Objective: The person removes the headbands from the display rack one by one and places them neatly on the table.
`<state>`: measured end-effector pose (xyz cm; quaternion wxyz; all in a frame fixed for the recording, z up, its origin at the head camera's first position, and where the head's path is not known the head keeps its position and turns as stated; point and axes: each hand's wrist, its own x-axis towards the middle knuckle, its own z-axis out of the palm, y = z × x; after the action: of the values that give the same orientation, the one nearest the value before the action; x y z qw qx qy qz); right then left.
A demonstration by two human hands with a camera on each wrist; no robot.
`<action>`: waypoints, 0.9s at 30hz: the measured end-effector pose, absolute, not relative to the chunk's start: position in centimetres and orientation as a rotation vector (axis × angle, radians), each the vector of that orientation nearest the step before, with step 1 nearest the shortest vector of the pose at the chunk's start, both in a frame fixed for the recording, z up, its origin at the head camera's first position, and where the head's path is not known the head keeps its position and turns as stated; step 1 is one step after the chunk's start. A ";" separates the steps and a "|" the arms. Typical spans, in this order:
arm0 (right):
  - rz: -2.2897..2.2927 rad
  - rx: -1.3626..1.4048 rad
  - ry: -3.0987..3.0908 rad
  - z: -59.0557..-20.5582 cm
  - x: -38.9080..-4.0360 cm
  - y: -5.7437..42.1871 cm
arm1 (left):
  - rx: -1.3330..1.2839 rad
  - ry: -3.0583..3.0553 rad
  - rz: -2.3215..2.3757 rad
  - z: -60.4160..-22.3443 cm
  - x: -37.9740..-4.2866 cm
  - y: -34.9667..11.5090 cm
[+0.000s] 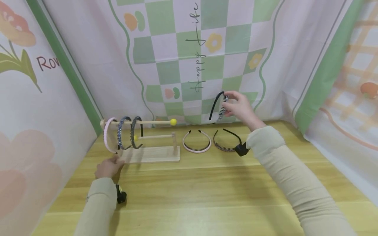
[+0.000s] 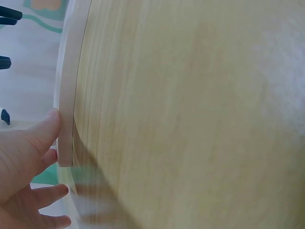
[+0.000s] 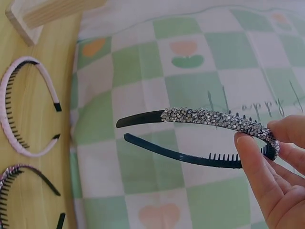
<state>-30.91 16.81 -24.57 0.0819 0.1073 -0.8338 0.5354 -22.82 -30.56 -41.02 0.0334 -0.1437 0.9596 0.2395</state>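
My right hand (image 1: 240,106) holds a headband (image 3: 200,117) in the air above the back of the table. Silver glittery stones cover its top, its ends are black, and small teeth line its inside. Thumb and fingers pinch it near the crown, with the ends pointing away from the palm. At the front left corner of a wooden headband stand (image 1: 150,156), my left hand (image 1: 107,167) grips the base, thumb against the board in the left wrist view. On the stand's upper rod hang a pink headband (image 1: 105,136), a blue-grey glittery headband (image 1: 119,134) and a dark headband (image 1: 133,132).
Right of the stand, a pink headband (image 1: 197,151) and a dark multicoloured glittery headband (image 1: 225,149) lie on the wooden table (image 1: 189,196). The upper rod ends in a yellow ball (image 1: 173,122); a lower rod (image 1: 156,136) runs beneath. A checked curtain (image 1: 189,72) hangs behind.
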 end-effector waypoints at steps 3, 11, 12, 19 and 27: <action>1.603 0.302 -2.485 -24.8 -30.9 17.7 | -0.449 2.945 0.744 -41.0 -22.7 -30.5; 1.600 0.249 -2.481 -25.4 -30.8 20.0 | -0.443 2.935 0.757 -40.6 -22.5 -30.3; 1.604 0.247 -2.478 -25.4 -30.8 20.2 | -0.443 2.935 0.758 -40.6 -22.5 -30.3; 1.610 0.207 -2.461 -26.0 -30.8 21.9 | -0.449 2.940 0.745 -40.8 -22.7 -30.3; 1.636 0.162 -2.438 -27.3 -31.1 24.0 | -0.451 2.933 0.752 -41.1 -22.9 -30.5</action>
<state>-31.11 23.96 -27.31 0.1005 0.0547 -0.8250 0.5535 -22.86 -30.50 -41.08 0.0400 -0.1473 0.9573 0.2454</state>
